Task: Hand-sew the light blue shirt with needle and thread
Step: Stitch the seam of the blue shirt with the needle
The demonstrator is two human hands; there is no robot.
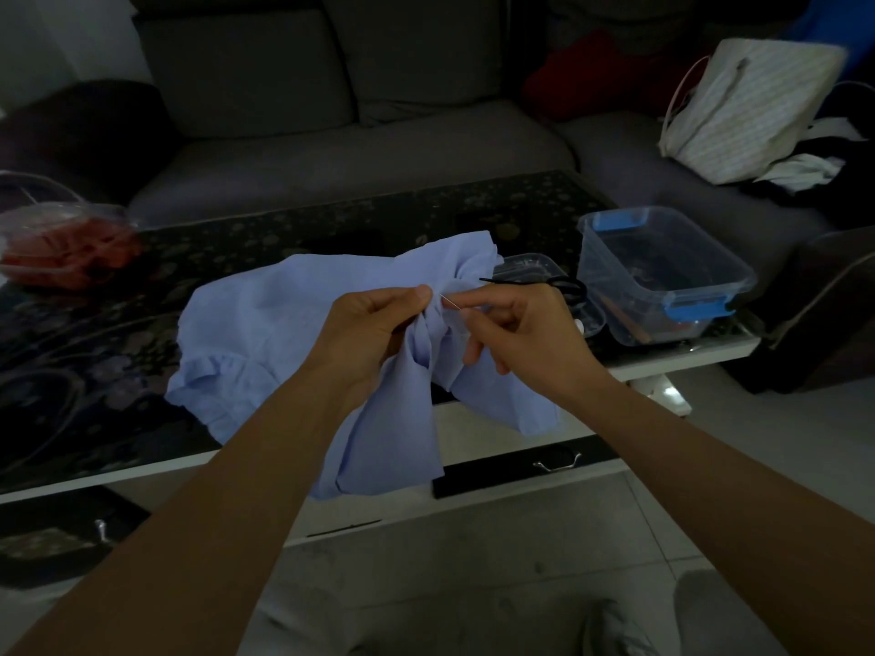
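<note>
The shirt (pixel 265 324) lies bunched on the dark worktop (pixel 331 229), with its near part hanging over the front edge. The left hand (pixel 374 324) pinches a raised fold of it between thumb and fingers. Just beside it, the right hand (pixel 521 329) pinches the needle (pixel 450 302) between thumb and forefinger, with its tip at the fold and aimed toward the left thumb.

The main risk is a pricked left thumb, because the needle points almost straight at it and the two hands sit nearly together. The room is dim and the thread cannot be made out, so a tangle or a thread slipped from the eye might go unnoticed. The fold is thick and gathered, so the needle might catch extra layers and sew parts of the shirt together by mistake. The hanging cloth could drag the fold out of the left hand's pinch. The black scissors (pixel 558 284) lie right behind the right hand, beside the clear box (pixel 686 295), and a long pull of thread could knock them.
</note>
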